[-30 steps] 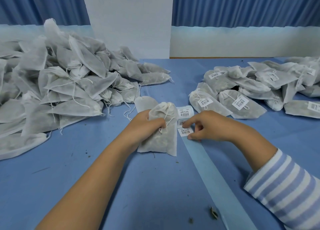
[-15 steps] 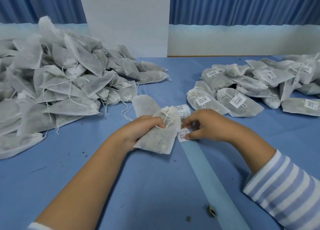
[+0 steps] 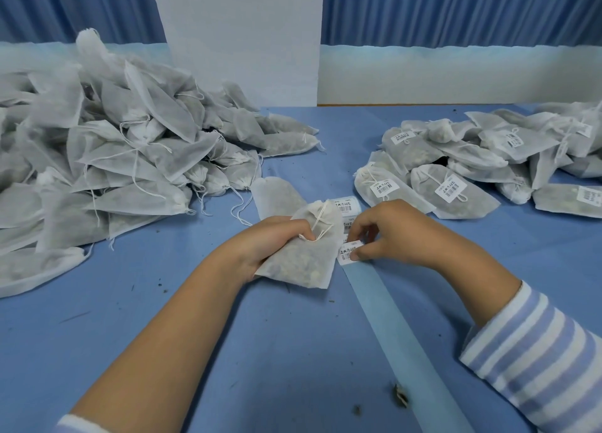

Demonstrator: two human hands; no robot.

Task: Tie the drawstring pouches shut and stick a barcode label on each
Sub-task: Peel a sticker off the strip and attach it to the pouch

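- Currently, head view: left hand (image 3: 270, 246) fingers curled around cinched drawstring pouch (image 3: 303, 266), centre, low over blue table (image 3: 163, 335).
- Right hand (image 3: 400, 233) thumb and forefinger pinch barcode label (image 3: 349, 252) at backing strip (image 3: 407, 328) end.
- Pouch probably light, soft, lumpy; best gripped by body, not string.

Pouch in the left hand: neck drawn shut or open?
Drawn shut. The pouch is bunched tight at the neck, above the grip of the left hand; its drawstring hangs in loose loops. A knot cannot be made out.
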